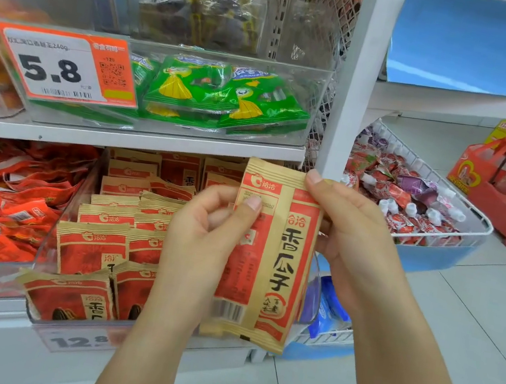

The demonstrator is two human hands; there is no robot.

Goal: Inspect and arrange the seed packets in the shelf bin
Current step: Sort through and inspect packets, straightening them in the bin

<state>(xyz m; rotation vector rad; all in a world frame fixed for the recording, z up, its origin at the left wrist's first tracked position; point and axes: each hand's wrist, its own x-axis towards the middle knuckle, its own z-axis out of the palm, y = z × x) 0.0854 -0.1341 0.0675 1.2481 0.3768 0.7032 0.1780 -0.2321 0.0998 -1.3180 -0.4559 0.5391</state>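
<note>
While I stand at the shelf, my left hand (pixel 207 217) pinches the packet (pixel 267 258) on its left edge and my right hand (pixel 349 231) curls its fingers (pixel 313 182) round the right edge, holding it upright in front of the bin (pixel 48 244), where more packets (pixel 110 235) lie in overlapping rows

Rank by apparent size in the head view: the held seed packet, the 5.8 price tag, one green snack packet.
1. Held seed packet, though nearest the camera.
2. 5.8 price tag.
3. Green snack packet.
</note>
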